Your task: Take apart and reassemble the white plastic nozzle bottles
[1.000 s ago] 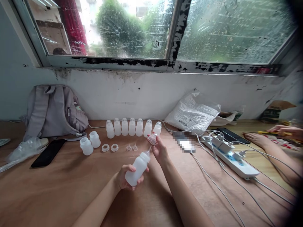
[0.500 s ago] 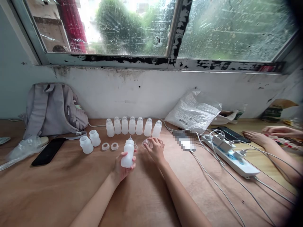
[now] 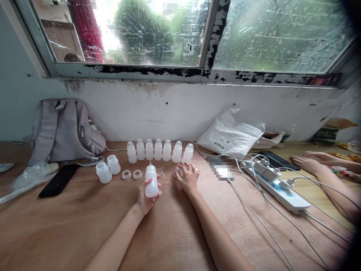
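A milky white bottle with a nipple is held upright in my left hand, fingers wrapped round it. My right hand is over small clear caps on the table, its fingers bent down at a clear cap. Behind both hands stands a row of several capped bottles. To the left are two open bottles without tops and two white rings. A small clear nipple lies between my hands.
A grey backpack, black phone and plastic bag lie left. On the right are a silver pouch, a pixelated device, a power strip with cables, another phone and another person's hands.
My left hand has shifted slightly left with the bottle, uncovering the small nipple. My right hand has moved a little right, its fingers more spread. The other person's farther hand has moved left.
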Demonstrator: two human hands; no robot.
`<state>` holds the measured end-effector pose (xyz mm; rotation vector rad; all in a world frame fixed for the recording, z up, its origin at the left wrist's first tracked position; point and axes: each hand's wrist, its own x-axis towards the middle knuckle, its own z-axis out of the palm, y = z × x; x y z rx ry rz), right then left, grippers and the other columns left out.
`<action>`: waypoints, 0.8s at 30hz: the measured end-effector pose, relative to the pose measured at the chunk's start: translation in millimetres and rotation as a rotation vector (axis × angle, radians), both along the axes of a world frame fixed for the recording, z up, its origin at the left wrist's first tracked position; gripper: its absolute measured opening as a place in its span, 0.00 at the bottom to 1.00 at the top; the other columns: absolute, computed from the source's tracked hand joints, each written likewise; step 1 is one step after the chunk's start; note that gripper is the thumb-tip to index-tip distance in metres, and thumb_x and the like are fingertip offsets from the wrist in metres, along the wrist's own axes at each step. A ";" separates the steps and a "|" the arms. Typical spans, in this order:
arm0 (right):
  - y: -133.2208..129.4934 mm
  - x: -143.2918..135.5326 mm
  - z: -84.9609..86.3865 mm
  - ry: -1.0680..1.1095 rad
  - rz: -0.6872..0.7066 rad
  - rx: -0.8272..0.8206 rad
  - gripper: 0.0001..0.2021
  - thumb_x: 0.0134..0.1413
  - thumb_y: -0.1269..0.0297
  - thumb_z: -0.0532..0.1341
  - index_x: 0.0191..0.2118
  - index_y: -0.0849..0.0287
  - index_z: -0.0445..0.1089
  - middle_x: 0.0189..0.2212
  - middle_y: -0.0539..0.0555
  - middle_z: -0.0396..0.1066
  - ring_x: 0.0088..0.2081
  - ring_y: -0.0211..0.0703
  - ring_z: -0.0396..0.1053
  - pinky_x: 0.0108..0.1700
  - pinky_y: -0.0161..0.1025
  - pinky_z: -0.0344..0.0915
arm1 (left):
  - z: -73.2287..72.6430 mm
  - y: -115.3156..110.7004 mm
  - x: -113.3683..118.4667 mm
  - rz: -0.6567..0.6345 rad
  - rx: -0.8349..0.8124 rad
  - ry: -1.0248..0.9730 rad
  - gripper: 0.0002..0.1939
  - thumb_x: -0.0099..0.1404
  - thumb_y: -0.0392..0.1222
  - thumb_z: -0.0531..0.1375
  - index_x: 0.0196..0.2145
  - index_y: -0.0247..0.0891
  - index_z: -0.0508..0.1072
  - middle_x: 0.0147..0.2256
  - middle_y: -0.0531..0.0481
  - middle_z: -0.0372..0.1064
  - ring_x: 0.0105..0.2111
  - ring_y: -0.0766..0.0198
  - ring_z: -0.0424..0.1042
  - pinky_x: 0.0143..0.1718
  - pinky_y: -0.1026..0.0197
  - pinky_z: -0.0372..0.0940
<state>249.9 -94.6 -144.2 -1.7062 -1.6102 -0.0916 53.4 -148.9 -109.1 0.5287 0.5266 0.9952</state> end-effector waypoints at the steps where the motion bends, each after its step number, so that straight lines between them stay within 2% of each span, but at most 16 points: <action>1: -1.6 -1.1 3.4 0.032 0.006 0.028 0.14 0.44 0.60 0.59 0.40 0.52 0.67 0.48 0.57 0.60 0.54 0.56 0.48 0.52 0.64 0.30 | 0.1 -0.4 0.8 -0.002 0.012 0.030 0.21 0.54 0.49 0.55 0.44 0.36 0.62 0.26 0.53 0.62 0.18 0.72 0.63 0.11 0.72 0.49; 4: -10.3 -9.3 19.9 0.222 0.110 0.131 0.14 0.47 0.59 0.57 0.42 0.53 0.66 0.48 0.56 0.61 0.54 0.53 0.49 0.55 0.59 0.33 | -0.3 -3.0 5.9 -0.029 0.099 0.155 0.21 0.55 0.49 0.55 0.44 0.36 0.61 0.27 0.51 0.64 0.19 0.69 0.65 0.12 0.71 0.50; 6: -18.6 -19.2 32.9 0.462 0.284 0.112 0.12 0.49 0.58 0.55 0.40 0.53 0.67 0.44 0.56 0.65 0.50 0.50 0.56 0.54 0.52 0.44 | -1.6 -5.9 11.2 -0.050 0.189 0.284 0.20 0.54 0.48 0.56 0.43 0.35 0.61 0.27 0.50 0.65 0.19 0.66 0.66 0.12 0.70 0.49; 8: -27.3 -31.7 43.5 0.756 0.500 -0.031 0.12 0.51 0.56 0.54 0.40 0.53 0.67 0.40 0.55 0.68 0.45 0.47 0.62 0.48 0.46 0.54 | -3.8 -9.1 16.7 -0.016 0.276 0.447 0.18 0.53 0.46 0.58 0.39 0.34 0.63 0.25 0.50 0.65 0.18 0.66 0.65 0.12 0.69 0.47; 10: -34.7 -44.4 49.4 0.995 0.671 -0.202 0.13 0.51 0.56 0.55 0.40 0.54 0.67 0.38 0.54 0.69 0.42 0.46 0.65 0.44 0.43 0.58 | -6.5 -11.8 21.0 0.087 0.384 0.596 0.17 0.49 0.43 0.61 0.36 0.34 0.65 0.23 0.51 0.64 0.18 0.66 0.63 0.15 0.68 0.49; 12: -39.7 -54.4 50.9 1.158 0.756 -0.339 0.12 0.47 0.56 0.58 0.36 0.57 0.68 0.32 0.54 0.71 0.37 0.45 0.67 0.40 0.41 0.60 | -8.6 -13.5 23.1 0.205 0.495 0.699 0.17 0.46 0.38 0.63 0.36 0.36 0.66 0.23 0.52 0.64 0.21 0.67 0.62 0.19 0.68 0.51; 14: -42.1 -60.0 50.3 1.273 0.775 -0.414 0.10 0.43 0.57 0.61 0.29 0.59 0.68 0.27 0.53 0.72 0.33 0.44 0.68 0.36 0.39 0.61 | -9.1 -14.0 23.1 0.238 0.571 0.770 0.17 0.44 0.35 0.63 0.35 0.37 0.68 0.23 0.53 0.64 0.23 0.66 0.61 0.22 0.67 0.51; 16: -42.8 -61.5 49.4 1.347 0.775 -0.432 0.09 0.41 0.60 0.63 0.25 0.60 0.66 0.24 0.53 0.71 0.31 0.43 0.68 0.36 0.39 0.61 | -7.6 -13.4 22.1 0.175 0.596 0.789 0.11 0.45 0.34 0.62 0.29 0.35 0.68 0.22 0.53 0.62 0.22 0.67 0.59 0.22 0.67 0.51; 19: -42.9 -59.7 49.2 1.388 0.782 -0.429 0.08 0.40 0.63 0.63 0.23 0.59 0.65 0.23 0.53 0.72 0.34 0.45 0.68 0.38 0.39 0.61 | -3.8 -12.6 19.8 -0.005 0.537 0.700 0.07 0.45 0.34 0.60 0.25 0.34 0.66 0.19 0.54 0.61 0.19 0.68 0.59 0.19 0.67 0.49; 22: -44.2 -57.7 50.3 1.420 0.819 -0.471 0.07 0.41 0.62 0.62 0.24 0.58 0.64 0.26 0.53 0.72 0.38 0.45 0.68 0.41 0.40 0.61 | -2.0 -14.3 17.1 -0.222 0.355 0.540 0.10 0.48 0.40 0.58 0.28 0.33 0.65 0.20 0.51 0.63 0.15 0.68 0.61 0.14 0.68 0.43; 24: -45.9 -56.8 52.0 1.464 0.897 -0.523 0.08 0.42 0.58 0.60 0.26 0.58 0.65 0.32 0.54 0.72 0.41 0.45 0.67 0.42 0.41 0.61 | -2.9 -16.6 15.1 -0.357 0.223 0.343 0.15 0.50 0.46 0.54 0.32 0.32 0.65 0.21 0.50 0.63 0.14 0.68 0.62 0.13 0.68 0.42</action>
